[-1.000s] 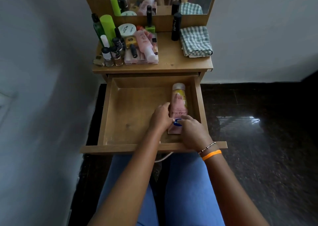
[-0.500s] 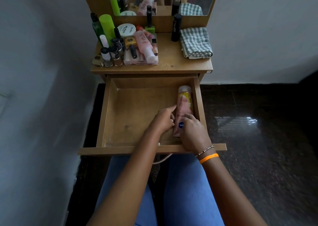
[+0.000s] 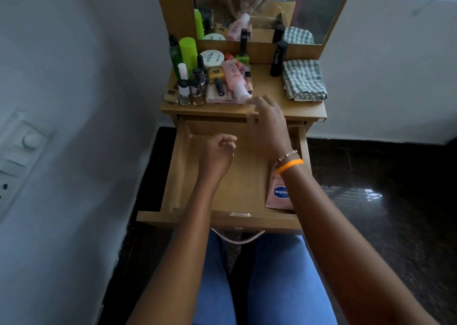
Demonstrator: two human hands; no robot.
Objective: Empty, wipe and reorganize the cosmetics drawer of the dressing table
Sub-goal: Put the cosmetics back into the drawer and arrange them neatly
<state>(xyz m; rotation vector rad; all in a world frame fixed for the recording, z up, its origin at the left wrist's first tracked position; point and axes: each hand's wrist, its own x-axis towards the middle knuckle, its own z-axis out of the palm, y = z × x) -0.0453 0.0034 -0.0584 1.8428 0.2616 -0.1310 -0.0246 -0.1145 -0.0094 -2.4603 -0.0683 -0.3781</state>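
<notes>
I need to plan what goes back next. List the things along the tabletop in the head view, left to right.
Dark green bottle → bright green tube → white round tin → pink bottle lying on the clear tray → black tube standing upright → folded checked cloth.

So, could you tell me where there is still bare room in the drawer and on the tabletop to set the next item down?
In the drawer, the floor left of the pink tube is bare, under the left hand. On the tabletop, a bare strip lies between the clear tray and the checked cloth. The left side is crowded with bottles.
</notes>
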